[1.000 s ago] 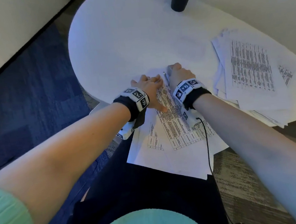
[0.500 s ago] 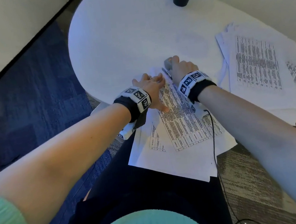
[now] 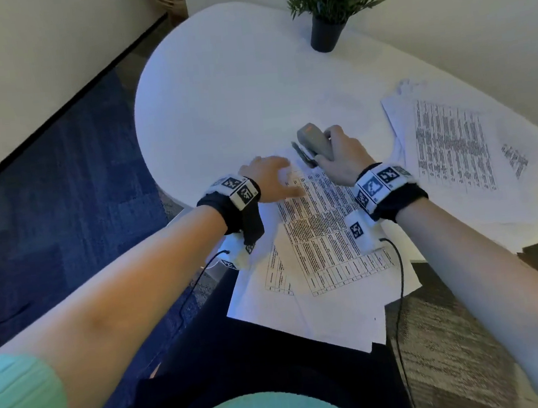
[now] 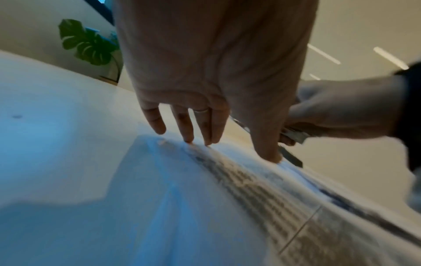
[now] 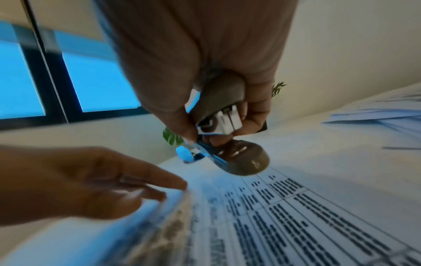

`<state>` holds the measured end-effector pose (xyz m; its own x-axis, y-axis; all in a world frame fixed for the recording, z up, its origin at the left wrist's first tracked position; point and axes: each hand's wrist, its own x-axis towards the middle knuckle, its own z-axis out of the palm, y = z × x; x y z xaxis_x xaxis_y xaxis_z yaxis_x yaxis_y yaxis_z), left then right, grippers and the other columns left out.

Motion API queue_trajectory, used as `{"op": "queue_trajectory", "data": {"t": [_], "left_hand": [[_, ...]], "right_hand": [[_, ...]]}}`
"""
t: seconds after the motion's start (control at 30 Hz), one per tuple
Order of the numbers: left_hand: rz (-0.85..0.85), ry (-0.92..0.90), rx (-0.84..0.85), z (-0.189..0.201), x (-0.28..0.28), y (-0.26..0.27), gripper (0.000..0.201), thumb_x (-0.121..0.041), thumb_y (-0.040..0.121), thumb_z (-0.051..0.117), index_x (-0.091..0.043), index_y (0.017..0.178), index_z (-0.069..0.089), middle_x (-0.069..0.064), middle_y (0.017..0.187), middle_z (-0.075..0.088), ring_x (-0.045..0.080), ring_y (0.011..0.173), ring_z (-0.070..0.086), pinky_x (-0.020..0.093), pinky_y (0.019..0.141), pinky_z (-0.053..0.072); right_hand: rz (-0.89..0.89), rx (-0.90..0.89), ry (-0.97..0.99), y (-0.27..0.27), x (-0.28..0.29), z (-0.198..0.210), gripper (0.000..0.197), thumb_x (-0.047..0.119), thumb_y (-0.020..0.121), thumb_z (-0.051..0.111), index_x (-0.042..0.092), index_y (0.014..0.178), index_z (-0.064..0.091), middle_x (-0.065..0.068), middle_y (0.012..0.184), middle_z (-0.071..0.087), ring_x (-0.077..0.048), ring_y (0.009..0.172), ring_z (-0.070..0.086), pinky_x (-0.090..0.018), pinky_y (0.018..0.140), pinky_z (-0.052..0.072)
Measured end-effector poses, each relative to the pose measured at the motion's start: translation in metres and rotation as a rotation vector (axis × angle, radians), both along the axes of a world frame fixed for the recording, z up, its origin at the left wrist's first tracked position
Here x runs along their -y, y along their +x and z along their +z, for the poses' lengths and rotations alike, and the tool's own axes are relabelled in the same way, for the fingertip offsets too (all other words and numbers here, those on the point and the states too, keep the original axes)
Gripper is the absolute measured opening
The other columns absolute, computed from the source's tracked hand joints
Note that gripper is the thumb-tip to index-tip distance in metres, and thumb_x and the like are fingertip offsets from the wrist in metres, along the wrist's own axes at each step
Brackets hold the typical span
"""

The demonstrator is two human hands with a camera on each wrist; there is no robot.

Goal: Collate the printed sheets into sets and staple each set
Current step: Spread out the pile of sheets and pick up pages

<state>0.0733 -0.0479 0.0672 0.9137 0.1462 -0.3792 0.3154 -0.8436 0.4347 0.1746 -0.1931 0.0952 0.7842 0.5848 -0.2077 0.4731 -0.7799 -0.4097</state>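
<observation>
While the right hand (image 3: pixel 344 159) grips the grey stapler (image 3: pixel 314 142) at the far corner of the near set of sheets (image 3: pixel 327 231), the step in hand reads as stapling that set. Its fingers and thumb are curled round the stapler body, as the right wrist view shows, with the base (image 5: pixel 241 162) hanging over the top edge of the printed page. The stapler mouth appears open; I cannot tell whether the corner sits between base and head.

Left hand (image 3: pixel 271 177): fingers (image 4: pixel 189 126) straight and slightly spread, tips pressing the sheets' top edge onto the white surface (image 3: pixel 232 91), just beside the stapler.

Position of the set: near edge of the surface, lower part overhanging toward the lap; pages not squared, one skewed sheet showing at the left. A second loose stack (image 3: pixel 454 144) lies well apart to the right.

Judgement on next move: either a staple is just in, or it is still to be driven. If still to drive, the corner needs to be seated fully in the mouth and the left hand must keep the pages aligned during the squeeze.

Writing: sheets carry printed tables, text too small to read. Orange mark on the stapler top, illegible. Wristbands bear black-and-white square markers (image 3: pixel 245 193).
</observation>
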Motion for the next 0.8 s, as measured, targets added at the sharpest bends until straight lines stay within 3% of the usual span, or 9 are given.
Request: {"op": "queue_trajectory", "data": {"t": [0.07, 0.13, 0.2, 0.27, 0.37, 0.47, 0.53, 0.63, 0.8], "left_hand": [[0.210, -0.265, 0.129, 0.004, 0.005, 0.002, 0.088, -0.057, 0.076, 0.069, -0.016, 0.146, 0.034, 0.000, 0.146, 0.043, 0.019, 0.123, 0.052, 0.035, 0.102, 0.041], [0.320, -0.403, 0.248, 0.009, 0.013, 0.003, 0.082, -0.049, 0.073, 0.077, -0.014, 0.139, 0.043, 0.000, 0.128, 0.059, 0.013, 0.099, 0.064, 0.029, 0.092, 0.048], [0.339, -0.470, 0.264, 0.011, 0.018, 0.002, 0.059, -0.039, 0.071, 0.082, -0.014, 0.119, 0.060, -0.002, 0.099, 0.070, 0.007, 0.080, 0.066, 0.027, 0.083, 0.054], [0.350, -0.565, 0.199, 0.011, 0.019, 0.000, 0.039, -0.026, 0.072, 0.083, -0.008, 0.104, 0.069, -0.001, 0.082, 0.072, 0.010, 0.073, 0.070, 0.029, 0.078, 0.058], [0.382, -0.636, 0.141, 0.008, 0.018, -0.005, 0.028, -0.020, 0.072, 0.084, -0.007, 0.094, 0.073, 0.007, 0.081, 0.075, 0.015, 0.075, 0.073, 0.031, 0.079, 0.059], [0.391, -0.660, 0.097, 0.008, 0.013, -0.009, 0.021, -0.019, 0.071, 0.083, -0.008, 0.086, 0.073, 0.010, 0.084, 0.075, 0.018, 0.080, 0.073, 0.031, 0.082, 0.058], [0.438, -0.734, 0.098, 0.009, 0.008, -0.014, 0.020, -0.012, 0.075, 0.079, -0.002, 0.091, 0.073, 0.012, 0.086, 0.074, 0.020, 0.082, 0.073, 0.031, 0.083, 0.058], [0.562, -0.812, 0.174, 0.013, -0.007, -0.028, 0.022, -0.003, 0.083, 0.071, 0.009, 0.101, 0.068, 0.018, 0.088, 0.072, 0.016, 0.071, 0.073, 0.023, 0.072, 0.058], [0.786, -0.830, 0.249, 0.011, -0.053, -0.078, 0.014, -0.004, 0.091, 0.061, 0.002, 0.104, 0.062, 0.010, 0.086, 0.068, 0.004, 0.064, 0.069, 0.013, 0.063, 0.055]], "right_hand": [[0.052, 0.008, 0.080, -0.007, 0.012, 0.007, 0.045, 0.018, 0.088, 0.061, 0.006, 0.126, 0.041, -0.016, 0.122, 0.052, -0.027, 0.095, 0.055, -0.032, 0.073, 0.045], [0.106, 0.031, 0.138, -0.014, 0.020, 0.012, 0.048, 0.016, 0.082, 0.069, 0.008, 0.125, 0.047, -0.014, 0.122, 0.053, -0.027, 0.102, 0.055, -0.029, 0.079, 0.043], [0.141, 0.051, 0.186, -0.020, 0.025, 0.013, 0.048, 0.012, 0.078, 0.072, 0.008, 0.122, 0.053, -0.014, 0.119, 0.055, -0.027, 0.101, 0.056, -0.027, 0.081, 0.043], [0.161, 0.052, 0.217, -0.025, 0.026, 0.011, 0.048, 0.009, 0.076, 0.074, 0.008, 0.120, 0.055, -0.015, 0.117, 0.057, -0.026, 0.096, 0.057, -0.026, 0.080, 0.043], [0.182, 0.037, 0.236, -0.030, 0.026, 0.008, 0.049, 0.008, 0.074, 0.074, 0.009, 0.119, 0.057, -0.013, 0.115, 0.058, -0.016, 0.085, 0.051, -0.021, 0.075, 0.039], [0.215, 0.029, 0.239, -0.034, 0.026, 0.003, 0.051, 0.006, 0.073, 0.074, 0.010, 0.121, 0.056, -0.013, 0.114, 0.056, -0.014, 0.086, 0.049, -0.022, 0.075, 0.040], [0.247, 0.052, 0.207, -0.032, 0.026, 0.002, 0.050, 0.006, 0.075, 0.073, 0.012, 0.121, 0.056, -0.012, 0.113, 0.056, -0.017, 0.091, 0.051, -0.023, 0.078, 0.040], [0.240, 0.110, 0.134, -0.016, 0.031, 0.001, 0.047, 0.008, 0.077, 0.072, 0.011, 0.121, 0.058, -0.013, 0.113, 0.059, -0.024, 0.101, 0.056, -0.024, 0.081, 0.040], [-0.197, 0.089, 0.056, 0.035, 0.053, -0.004, 0.047, 0.014, 0.085, 0.064, 0.007, 0.128, 0.046, -0.018, 0.118, 0.059, -0.033, 0.099, 0.060, -0.035, 0.077, 0.049]]}}
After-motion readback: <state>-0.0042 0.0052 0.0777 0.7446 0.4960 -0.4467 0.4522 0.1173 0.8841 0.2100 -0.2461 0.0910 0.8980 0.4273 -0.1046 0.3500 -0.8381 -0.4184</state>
